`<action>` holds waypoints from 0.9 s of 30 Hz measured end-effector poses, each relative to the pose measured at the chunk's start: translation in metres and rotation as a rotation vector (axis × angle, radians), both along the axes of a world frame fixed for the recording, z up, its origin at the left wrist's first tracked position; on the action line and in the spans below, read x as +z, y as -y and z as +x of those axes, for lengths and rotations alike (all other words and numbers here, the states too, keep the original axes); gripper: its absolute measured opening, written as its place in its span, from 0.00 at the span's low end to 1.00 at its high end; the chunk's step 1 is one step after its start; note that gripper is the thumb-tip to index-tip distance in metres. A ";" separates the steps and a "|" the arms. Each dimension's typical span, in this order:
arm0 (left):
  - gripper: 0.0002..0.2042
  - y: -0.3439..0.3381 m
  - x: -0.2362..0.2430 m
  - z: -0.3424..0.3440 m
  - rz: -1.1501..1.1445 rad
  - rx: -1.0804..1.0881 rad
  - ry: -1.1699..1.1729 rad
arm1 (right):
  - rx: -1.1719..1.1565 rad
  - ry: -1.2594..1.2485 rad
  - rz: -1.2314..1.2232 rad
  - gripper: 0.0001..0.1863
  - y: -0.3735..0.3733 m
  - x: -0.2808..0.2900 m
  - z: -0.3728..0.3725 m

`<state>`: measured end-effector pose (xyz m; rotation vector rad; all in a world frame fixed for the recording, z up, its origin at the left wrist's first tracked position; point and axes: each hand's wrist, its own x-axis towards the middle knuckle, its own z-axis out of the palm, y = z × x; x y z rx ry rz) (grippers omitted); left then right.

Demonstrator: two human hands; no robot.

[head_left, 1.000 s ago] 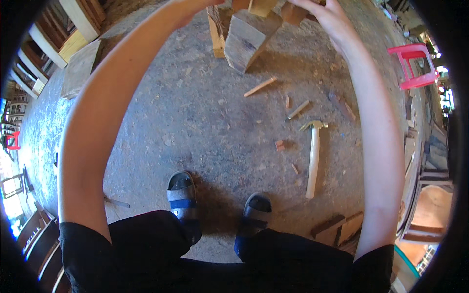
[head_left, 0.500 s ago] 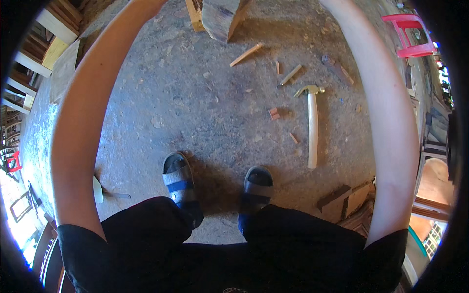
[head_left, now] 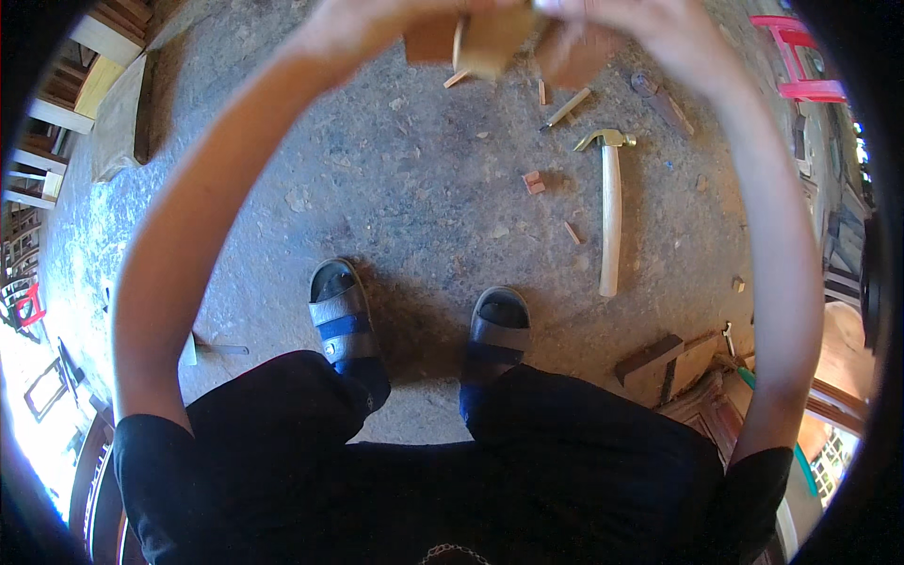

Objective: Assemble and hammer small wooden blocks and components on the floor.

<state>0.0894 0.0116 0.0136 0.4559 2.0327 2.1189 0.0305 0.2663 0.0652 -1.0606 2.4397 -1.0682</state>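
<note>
Both arms reach forward to the top edge, where motion blurs the hands. My left hand [head_left: 363, 24] is closed at the left end of a brown wooden piece [head_left: 494, 42], its fingers partly cut off by the frame. Around the right side of the wood, next to a reddish-brown blurred part [head_left: 574, 52], my right hand [head_left: 640, 14] is closed too. How these wooden parts join cannot be made out. Nearer me, a claw hammer [head_left: 611, 217] with a pale wooden handle lies on the floor, head away from me.
On the concrete floor lie a short dark-tipped stick [head_left: 567, 108], a dark-ended wooden tool [head_left: 664, 104], a small reddish block [head_left: 534, 182] and wood slivers. Boards [head_left: 650, 358] rest at lower right. A red plastic stool [head_left: 800, 58] stands far right, stacked timber [head_left: 85, 85] far left.
My hands have come back into view at the top, with the wooden piece between them. The view has shifted slightly, and the floor things have kept their places.
</note>
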 end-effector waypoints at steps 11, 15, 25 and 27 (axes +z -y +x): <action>0.25 -0.001 -0.062 0.051 -0.251 0.036 0.118 | -0.354 0.271 0.638 0.35 -0.062 -0.173 0.118; 0.25 -0.011 -0.061 0.048 -0.273 0.052 0.116 | -0.279 0.078 0.570 0.25 -0.056 -0.216 0.145; 0.28 -0.023 -0.032 0.043 -0.399 0.096 0.015 | -0.476 0.104 -0.162 0.15 -0.100 -0.136 0.054; 0.28 -0.027 -0.023 0.042 -0.347 0.066 0.145 | -0.559 0.090 -0.305 0.16 -0.087 -0.093 0.049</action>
